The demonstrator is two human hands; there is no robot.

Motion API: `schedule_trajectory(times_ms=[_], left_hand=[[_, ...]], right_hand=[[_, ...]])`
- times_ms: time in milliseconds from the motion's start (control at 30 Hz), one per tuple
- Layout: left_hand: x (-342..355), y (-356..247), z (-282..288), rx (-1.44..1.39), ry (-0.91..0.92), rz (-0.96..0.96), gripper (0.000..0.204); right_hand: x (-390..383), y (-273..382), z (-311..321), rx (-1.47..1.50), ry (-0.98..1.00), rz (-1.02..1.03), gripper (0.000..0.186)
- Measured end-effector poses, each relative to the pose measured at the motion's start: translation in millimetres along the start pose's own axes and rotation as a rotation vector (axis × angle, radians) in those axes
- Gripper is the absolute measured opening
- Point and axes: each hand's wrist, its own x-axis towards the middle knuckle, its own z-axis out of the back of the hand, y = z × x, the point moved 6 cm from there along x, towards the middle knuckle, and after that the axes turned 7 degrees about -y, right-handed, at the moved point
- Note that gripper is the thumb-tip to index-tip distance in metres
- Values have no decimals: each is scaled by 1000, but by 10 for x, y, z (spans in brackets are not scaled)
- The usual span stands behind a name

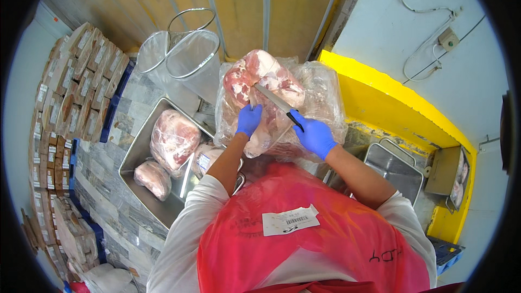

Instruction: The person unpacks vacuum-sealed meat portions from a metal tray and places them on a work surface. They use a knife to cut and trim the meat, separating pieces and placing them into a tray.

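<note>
Blue right fingers [300, 118] hold a black-handled steel knife [274, 98] toward ten o'clock on lumpy pink meat [269, 74]; blue left fingers [251, 113] at its seven, grip unclear.

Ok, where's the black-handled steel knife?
The knife is in the head view, above right of centre, in the blue-gloved right hand, blade over the pink raw meat.

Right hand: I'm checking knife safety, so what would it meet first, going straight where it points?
The right hand, knife leading, would likely meet the big piece of meat; depth is unclear.
</note>
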Motion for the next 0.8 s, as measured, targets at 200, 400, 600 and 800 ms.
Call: schedule_trajectory(times_ms=[200, 400, 600, 800], left_hand=[[396, 329, 218, 20, -108, 75, 38], [313, 136, 79, -230, -16, 371, 27], [404, 211, 73, -73, -87, 147, 35], [300, -59, 18, 26, -47, 160, 37]], right_hand=[[528, 244, 611, -229, 131, 170, 41], [866, 367, 1094, -297, 174, 264, 27], [1025, 553, 1163, -327, 262, 260, 30], [1138, 538, 1065, -388, 337, 221, 29]])
